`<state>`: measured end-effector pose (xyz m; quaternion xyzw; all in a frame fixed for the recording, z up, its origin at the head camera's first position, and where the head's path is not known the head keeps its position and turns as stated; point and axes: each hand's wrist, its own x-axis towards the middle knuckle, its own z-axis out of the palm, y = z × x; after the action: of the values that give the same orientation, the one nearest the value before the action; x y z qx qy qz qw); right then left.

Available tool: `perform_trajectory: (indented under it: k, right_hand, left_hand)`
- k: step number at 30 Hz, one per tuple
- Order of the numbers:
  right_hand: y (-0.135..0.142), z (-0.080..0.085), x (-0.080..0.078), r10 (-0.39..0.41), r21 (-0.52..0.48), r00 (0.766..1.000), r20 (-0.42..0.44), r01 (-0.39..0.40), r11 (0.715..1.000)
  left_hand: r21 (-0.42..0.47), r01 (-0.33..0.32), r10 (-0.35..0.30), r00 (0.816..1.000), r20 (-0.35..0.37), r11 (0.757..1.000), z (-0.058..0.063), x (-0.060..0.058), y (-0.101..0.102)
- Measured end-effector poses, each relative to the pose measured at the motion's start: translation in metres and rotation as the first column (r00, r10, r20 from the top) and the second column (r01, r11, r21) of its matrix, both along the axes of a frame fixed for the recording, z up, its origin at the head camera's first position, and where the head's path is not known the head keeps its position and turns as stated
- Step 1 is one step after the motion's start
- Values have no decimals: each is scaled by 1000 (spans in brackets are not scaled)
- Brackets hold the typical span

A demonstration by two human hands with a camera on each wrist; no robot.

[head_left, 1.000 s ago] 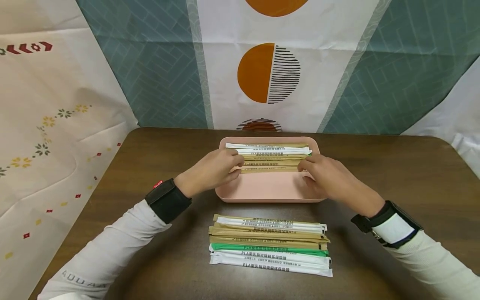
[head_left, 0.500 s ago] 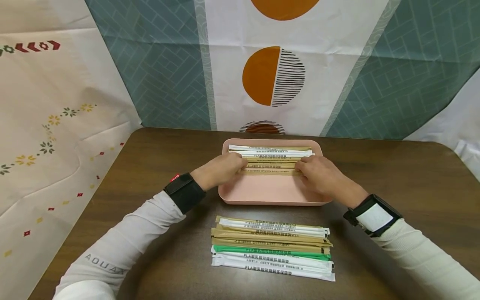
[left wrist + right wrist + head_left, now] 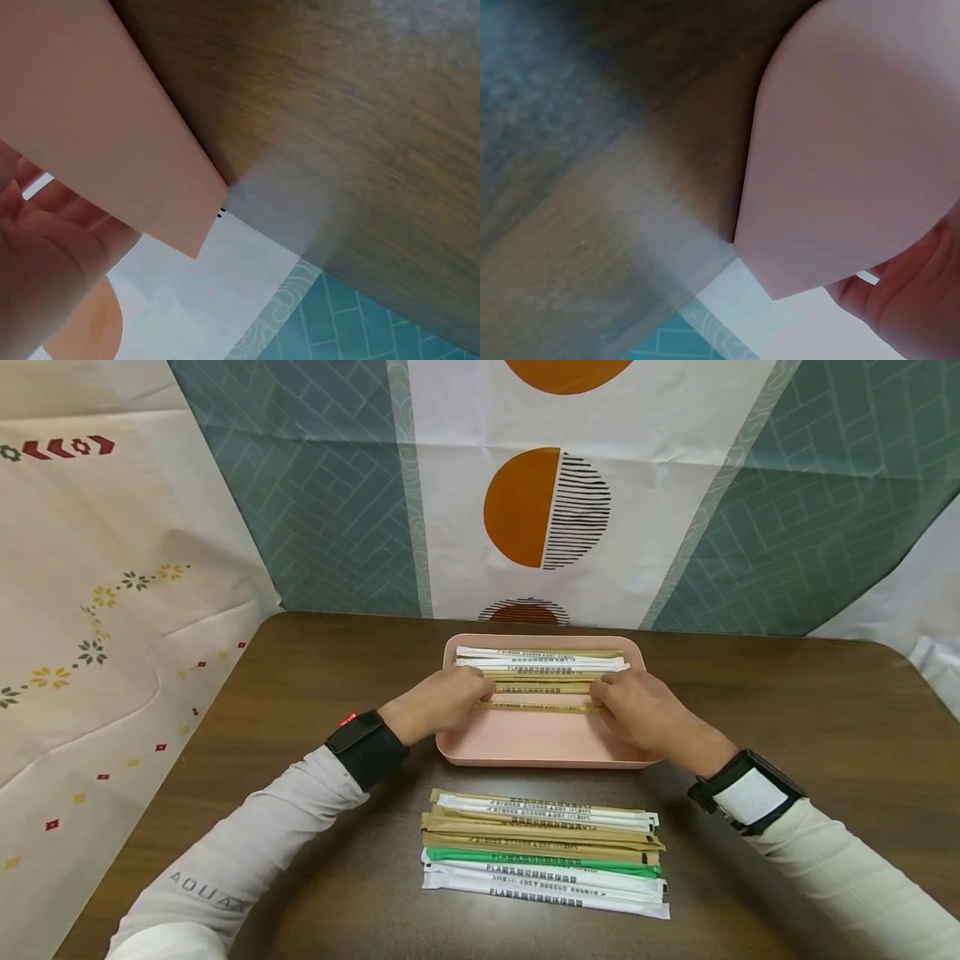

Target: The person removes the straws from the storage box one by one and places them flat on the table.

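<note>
Reaching into the pink tray (image 3: 540,742): left hand (image 3: 444,697) and right hand (image 3: 641,706)

Left hand: back upward, wrist in a black band (image 3: 367,749) with a small red tag; fingers bent downward at the left ends of the straws inside. Forearm in a white sleeve (image 3: 240,847), slanting up from the lower left.

Right hand: back upward, fingers bent inward at the right ends of the same straws. Wrist in a black strap with a white panel (image 3: 750,795); forearm slanting up from the lower right. The two hands face each other, well apart.

Grip: fingers curled on both sides, tips hidden; whether they pinch a straw cannot be told. The wrist views show only palms and bent fingers beyond the tray's outer wall.

Straws, wrapped: one row (image 3: 542,669) lies crosswise in the far half of the tray, white at the back, brown toward the front. A front brown straw (image 3: 543,707) lies nearest the person, a strip of pink between it and the others, its ends reaching the hands.

Second row (image 3: 555,845): on the dark wooden table (image 3: 337,672), before the tray; brown, white and one green straw (image 3: 622,867).
</note>
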<state>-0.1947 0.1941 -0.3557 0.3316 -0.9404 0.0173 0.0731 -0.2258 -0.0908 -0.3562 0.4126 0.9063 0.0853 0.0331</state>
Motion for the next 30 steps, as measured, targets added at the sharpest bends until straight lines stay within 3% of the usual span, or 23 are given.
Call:
perform_trajectory:
  k: [4, 9, 21, 27, 30]
  right_hand:
    - [1, 5, 9, 44, -25, 998, -38, -45, 999]
    - [2, 17, 28, 69, -34, 993, -96, -73, 997]
    - [2, 39, 84, 149, -90, 959, -242, -175, 980]
    - [2, 31, 108, 177, -92, 949, -259, -207, 974]
    - [0, 22, 118, 185, -85, 956, -229, -209, 974]
  left_hand:
    - [23, -8, 9, 998, -57, 1000, 4, 9, -5]
    - [61, 53, -42, 987, -157, 997, 15, 28, -17]
    - [104, 128, -100, 965, -242, 986, 39, 84, -33]
    - [55, 206, -177, 928, -328, 977, 32, 106, -37]
    - [29, 222, -202, 929, -310, 975, 22, 116, -40]
